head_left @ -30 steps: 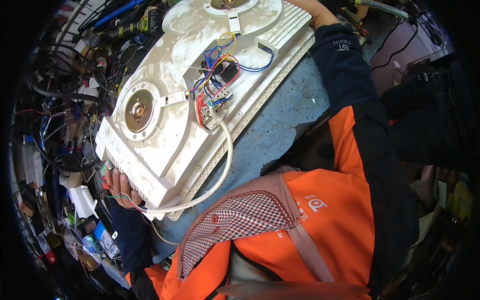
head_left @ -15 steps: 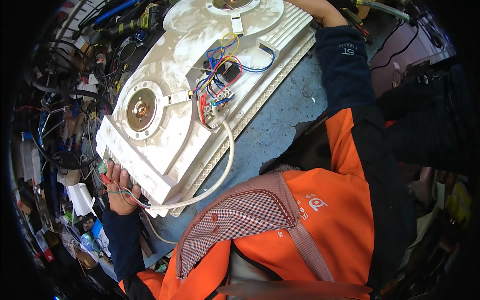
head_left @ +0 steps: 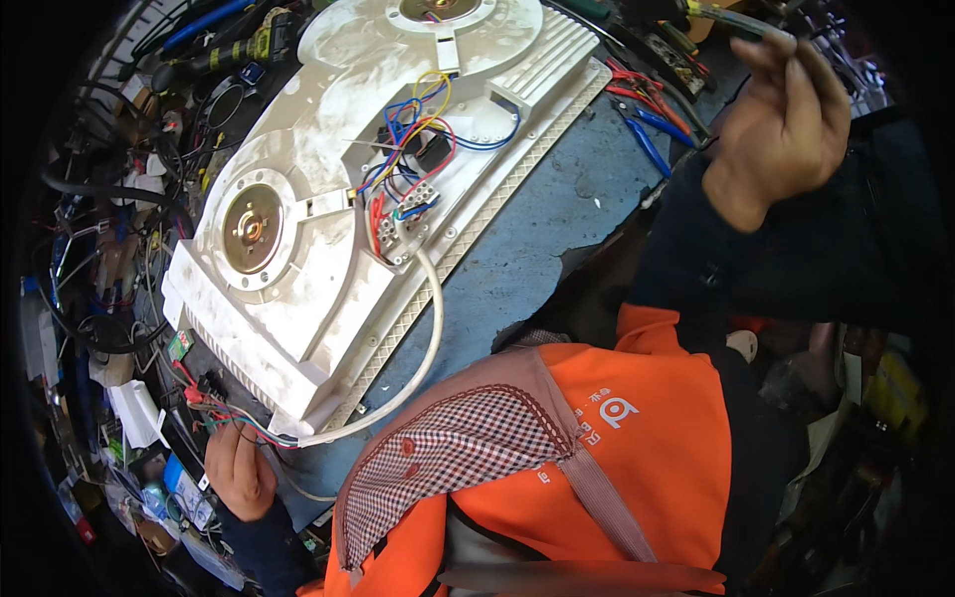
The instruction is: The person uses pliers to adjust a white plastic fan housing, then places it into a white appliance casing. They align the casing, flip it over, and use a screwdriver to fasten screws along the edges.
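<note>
A white plastic appliance casing (head_left: 298,298) lies bottom-up on the blue bench, with two round metal discs and a knot of coloured wires (head_left: 413,169) at its middle. A white cable (head_left: 433,328) loops from there round the near corner. My left hand (head_left: 239,470) is at the lower left, just below that corner, fingers curled on a thin bundle of red and green wires (head_left: 214,410). My right hand (head_left: 786,119) is raised at the upper right, off the casing, pinching a slim tool with a yellow-green handle (head_left: 736,18).
Pliers with red and blue handles (head_left: 647,109) lie beside the casing's far right edge. Black cables, a cordless drill (head_left: 249,45) and small parts crowd the left and far side. Bare blue bench top (head_left: 557,229) shows to the right of the casing.
My right hand left the casing's far edge and rose to the right with a tool in it. My left hand slid off the near corner down to the thin wires.
</note>
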The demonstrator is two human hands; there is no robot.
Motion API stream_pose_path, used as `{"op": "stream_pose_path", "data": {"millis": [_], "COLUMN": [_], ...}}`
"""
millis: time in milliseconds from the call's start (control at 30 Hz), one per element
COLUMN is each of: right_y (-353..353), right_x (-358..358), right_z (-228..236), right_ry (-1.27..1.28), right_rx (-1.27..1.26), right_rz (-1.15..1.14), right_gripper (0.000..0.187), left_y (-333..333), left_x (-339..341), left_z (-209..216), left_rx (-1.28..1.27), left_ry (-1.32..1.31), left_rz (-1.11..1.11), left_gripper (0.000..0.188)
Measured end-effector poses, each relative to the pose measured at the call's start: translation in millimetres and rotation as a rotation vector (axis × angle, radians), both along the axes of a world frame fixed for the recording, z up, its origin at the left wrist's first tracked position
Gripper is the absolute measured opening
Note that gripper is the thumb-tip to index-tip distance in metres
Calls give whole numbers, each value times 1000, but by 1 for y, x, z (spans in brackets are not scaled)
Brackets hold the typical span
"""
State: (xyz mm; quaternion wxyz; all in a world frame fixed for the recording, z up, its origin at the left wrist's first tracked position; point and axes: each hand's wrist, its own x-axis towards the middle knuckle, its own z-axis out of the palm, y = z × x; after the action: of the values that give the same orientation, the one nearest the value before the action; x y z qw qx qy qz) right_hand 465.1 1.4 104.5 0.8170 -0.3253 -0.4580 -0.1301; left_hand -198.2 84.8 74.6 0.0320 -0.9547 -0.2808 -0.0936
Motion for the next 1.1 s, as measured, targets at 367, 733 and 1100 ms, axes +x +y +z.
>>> {"op": "stream_pose_path", "data": {"millis": [367, 733, 1100], "right_y": [-47, -2, 1], "right_x": [-3, 63, 66], "right_z": [-123, -157, -152], "right_ry": [96, -220, -526], "right_rx": [-941, -1204, -1330], "right_rz": [-852, -615, -793], "right_gripper": [21, 33, 36], "left_y": [-39, -35, -32], "left_x": [-18, -21, -32], "left_z": [-69, -54, -49], "left_rx": [-104, -39, -327], "left_ry": [-1068, -1109, -1193], "left_rz": [645, 858, 1056], "left_gripper": [28, 29, 28]}}
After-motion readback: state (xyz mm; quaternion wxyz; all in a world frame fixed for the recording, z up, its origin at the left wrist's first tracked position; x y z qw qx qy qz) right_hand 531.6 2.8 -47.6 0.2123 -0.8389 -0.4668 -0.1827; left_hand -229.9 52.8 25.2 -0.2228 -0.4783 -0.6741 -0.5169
